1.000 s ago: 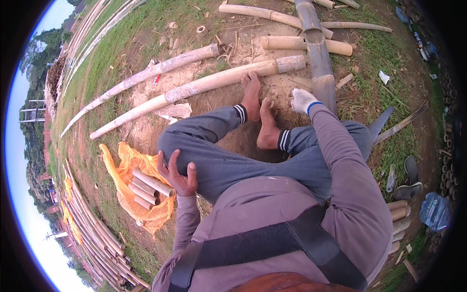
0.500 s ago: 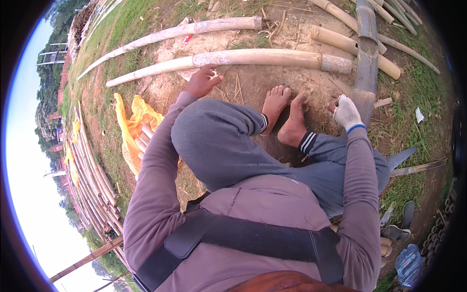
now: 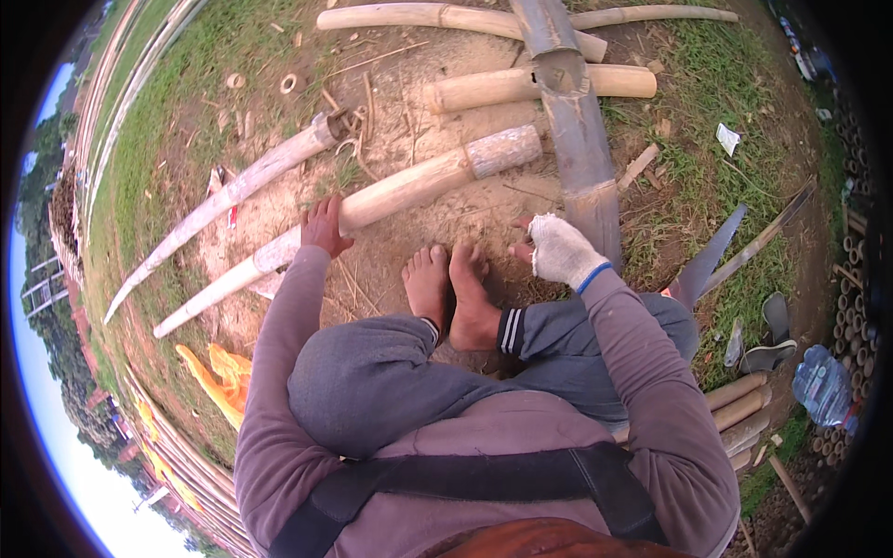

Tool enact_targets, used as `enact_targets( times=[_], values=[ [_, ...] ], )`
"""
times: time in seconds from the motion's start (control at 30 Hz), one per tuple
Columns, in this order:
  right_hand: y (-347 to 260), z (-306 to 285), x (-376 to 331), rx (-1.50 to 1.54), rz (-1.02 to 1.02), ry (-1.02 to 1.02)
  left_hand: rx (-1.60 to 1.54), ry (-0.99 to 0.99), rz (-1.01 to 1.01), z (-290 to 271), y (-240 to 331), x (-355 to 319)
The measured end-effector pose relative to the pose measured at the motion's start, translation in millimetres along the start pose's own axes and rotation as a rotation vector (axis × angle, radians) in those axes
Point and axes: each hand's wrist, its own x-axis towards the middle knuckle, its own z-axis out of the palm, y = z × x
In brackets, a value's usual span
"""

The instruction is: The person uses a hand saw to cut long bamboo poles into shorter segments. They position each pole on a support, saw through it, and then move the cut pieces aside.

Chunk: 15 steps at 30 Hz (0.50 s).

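- Head view: the person's left hand (image 3: pixel 323 227) lies over a pale bamboo pole (image 3: pixel 409 192), fingers a little apart across its top and the thumb spread toward the person; whether they clamp it cannot be told.
- That pole lies slantwise on the bare soil beyond the feet (image 3: pixel 474 316), its thicker, whitish-skinned end to the right.
- The right hand (image 3: pixel 562 251) wears a white glove with a blue cuff, bare fingertips showing. A gap parts the two visible tips; how the other fingers stand cannot be told.
- It is just beside a thick dark bamboo (image 3: pixel 584 149), which has a cut-out hollow in its upper side; contact is unclear.
- A short pale bamboo length (image 3: pixel 484 90) crosses that dark piece near the hollow.
- Another whitish pole (image 3: pixel 228 195) lies beyond the one under the left hand.
- Near the right knee are a flat grey blade (image 3: pixel 714 249) and a split bamboo strip (image 3: pixel 765 234).
- Grey footwear (image 3: pixel 772 357), a bluish plastic bottle (image 3: pixel 822 383) and cut bamboo lengths (image 3: pixel 744 409) lie on the right.
- Orange netting (image 3: pixel 228 370) lies by the left forearm.
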Motion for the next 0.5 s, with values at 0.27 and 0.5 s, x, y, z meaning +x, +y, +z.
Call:
enact_targets(
  times=[0.27,0.5],
  values=[
    [1.1,-2.1,-7.6,0.072,-0.058,0.061,0.055,0.131,-0.151,-31.0,-4.5,3.1],
    [-26.7,-7.4,-19.7,0.142,-0.108,0.063,-0.036,0.369,0.203,-176.1,75.7,43.0]
  ],
)
